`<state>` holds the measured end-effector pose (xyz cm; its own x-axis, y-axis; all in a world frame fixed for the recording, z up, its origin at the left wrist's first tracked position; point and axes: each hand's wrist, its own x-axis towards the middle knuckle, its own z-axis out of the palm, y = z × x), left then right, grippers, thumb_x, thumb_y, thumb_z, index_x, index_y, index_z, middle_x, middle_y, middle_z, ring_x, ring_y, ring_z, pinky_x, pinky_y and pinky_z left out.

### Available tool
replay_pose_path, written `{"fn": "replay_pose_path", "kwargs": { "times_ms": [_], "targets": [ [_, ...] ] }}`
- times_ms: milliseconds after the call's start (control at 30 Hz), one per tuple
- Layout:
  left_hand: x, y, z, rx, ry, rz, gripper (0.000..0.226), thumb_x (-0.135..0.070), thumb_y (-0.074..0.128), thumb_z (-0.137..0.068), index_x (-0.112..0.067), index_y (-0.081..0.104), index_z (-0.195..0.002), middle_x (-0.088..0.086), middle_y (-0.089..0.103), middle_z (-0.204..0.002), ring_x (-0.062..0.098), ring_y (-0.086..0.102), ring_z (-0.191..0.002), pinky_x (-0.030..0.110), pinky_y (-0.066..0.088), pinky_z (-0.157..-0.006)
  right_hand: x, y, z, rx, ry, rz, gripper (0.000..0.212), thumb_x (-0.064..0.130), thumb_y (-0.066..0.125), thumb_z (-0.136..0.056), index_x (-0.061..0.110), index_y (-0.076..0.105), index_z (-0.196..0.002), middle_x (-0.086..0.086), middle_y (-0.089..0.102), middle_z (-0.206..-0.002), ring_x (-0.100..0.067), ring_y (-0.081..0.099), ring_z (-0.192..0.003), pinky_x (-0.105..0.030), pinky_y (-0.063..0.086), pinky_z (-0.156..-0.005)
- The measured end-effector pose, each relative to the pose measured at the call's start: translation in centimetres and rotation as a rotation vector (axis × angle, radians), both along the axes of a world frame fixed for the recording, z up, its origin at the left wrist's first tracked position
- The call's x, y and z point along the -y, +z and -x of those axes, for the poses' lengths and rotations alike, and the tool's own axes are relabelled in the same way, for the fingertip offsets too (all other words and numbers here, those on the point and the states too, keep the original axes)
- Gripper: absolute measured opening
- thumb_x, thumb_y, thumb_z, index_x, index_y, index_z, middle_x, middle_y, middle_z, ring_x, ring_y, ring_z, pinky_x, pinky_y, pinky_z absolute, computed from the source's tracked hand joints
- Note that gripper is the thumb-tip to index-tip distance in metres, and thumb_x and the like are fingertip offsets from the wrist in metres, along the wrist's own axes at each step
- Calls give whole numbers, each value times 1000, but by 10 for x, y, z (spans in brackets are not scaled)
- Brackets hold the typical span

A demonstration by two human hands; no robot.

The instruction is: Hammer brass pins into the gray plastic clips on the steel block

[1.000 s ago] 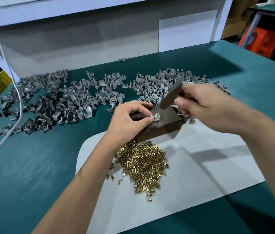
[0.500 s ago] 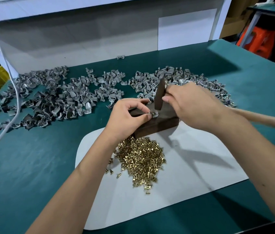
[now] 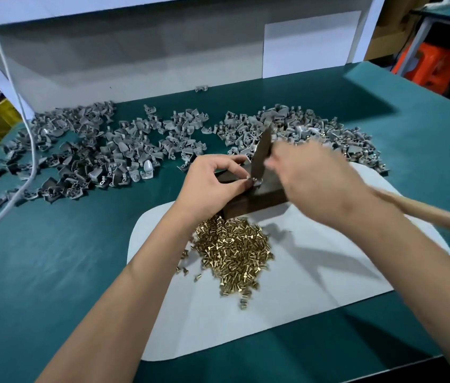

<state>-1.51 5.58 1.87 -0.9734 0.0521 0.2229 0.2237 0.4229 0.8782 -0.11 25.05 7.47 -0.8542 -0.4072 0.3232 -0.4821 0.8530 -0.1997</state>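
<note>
A dark steel block (image 3: 266,194) lies on the white mat (image 3: 329,277). My left hand (image 3: 212,186) pinches a small gray clip (image 3: 254,181) on the block's top. My right hand (image 3: 309,181), blurred by motion, grips a hammer close to its head. The hammer's dark metal head (image 3: 262,154) stands almost upright with its lower end on the clip. Its wooden handle (image 3: 434,217) runs out to the right under my forearm. A heap of brass pins (image 3: 235,250) lies on the mat just in front of the block.
Loose gray clips lie in wide piles (image 3: 102,156) behind the block, left to right (image 3: 315,131). A white cable (image 3: 29,161) crosses the left pile. A single clip (image 3: 201,88) sits by the white back wall. The green table's (image 3: 38,272) front edge is bottom right.
The hammer head swung from a raised slant down onto the clip and stands nearly upright on it now. My left hand kept pinching the clip on the block.
</note>
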Motion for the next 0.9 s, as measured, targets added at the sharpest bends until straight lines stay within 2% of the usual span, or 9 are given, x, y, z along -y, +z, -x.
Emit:
{"fn": "replay_pose_path", "kwargs": {
  "times_ms": [133,267,400,533,600,700,767,833,900],
  "targets": [
    [-1,1,-2,-2,15,2,7,-4,85,-80,-8,80,-83,0,74,-119,2,69,-107,16,52,-94,-5,7,9,55,-26,-97,22,42,39,-107,25,52,-99,2,44,-68,-33,47,-67,-40,43,-62],
    [0,0,0,0,6,13,8,-7,86,-80,-11,80,-83,-2,73,-119,-1,68,-109,14,50,-95,-5,8,6,-54,-50,127,22,39,37,-106,23,52,-104,-2,51,-70,-32,48,-62,-40,42,-60],
    [0,0,-1,-2,9,8,15,-4,84,-80,-17,78,-80,-1,73,-120,2,68,-107,11,49,-91,4,3,3,78,-25,-127,20,40,38,-108,26,49,-99,4,45,-69,-30,48,-67,-39,40,-62],
    [0,-1,0,-17,8,37,8,-7,86,-79,-12,81,-82,0,73,-119,-1,66,-109,9,48,-92,-3,9,8,-74,-63,106,23,39,38,-106,23,52,-99,1,46,-65,-31,45,-60,-38,35,-58],
    [1,0,0,-25,12,37,8,-6,86,-79,-11,80,-82,3,72,-120,3,66,-112,16,50,-97,5,3,2,-17,-60,68,22,36,37,-108,20,52,-104,-2,49,-71,-34,49,-66,-38,36,-60],
    [0,0,1,5,20,43,8,-8,86,-78,-12,81,-83,1,71,-124,11,63,-120,36,49,-108,6,2,2,76,-57,-150,22,38,37,-109,24,44,-94,3,42,-69,-33,46,-69,-39,36,-63],
    [1,-1,1,14,36,73,8,-14,87,-79,-15,81,-84,-5,70,-125,14,58,-128,42,44,-112,-1,12,9,31,-80,-120,24,40,38,-107,25,45,-90,4,38,-65,-33,43,-64,-39,36,-62],
    [1,-2,1,16,37,80,8,-17,87,-79,-17,81,-85,-8,70,-125,14,56,-129,43,41,-114,-4,12,10,-68,-101,59,22,38,38,-106,22,50,-96,1,43,-65,-34,42,-62,-39,36,-59],
    [2,-3,1,18,30,51,8,-13,87,-79,-15,81,-85,-5,70,-125,11,60,-125,41,45,-112,3,6,3,-14,-86,92,21,36,38,-108,20,49,-100,-4,49,-71,-34,44,-65,-40,38,-61]
  ]
}}
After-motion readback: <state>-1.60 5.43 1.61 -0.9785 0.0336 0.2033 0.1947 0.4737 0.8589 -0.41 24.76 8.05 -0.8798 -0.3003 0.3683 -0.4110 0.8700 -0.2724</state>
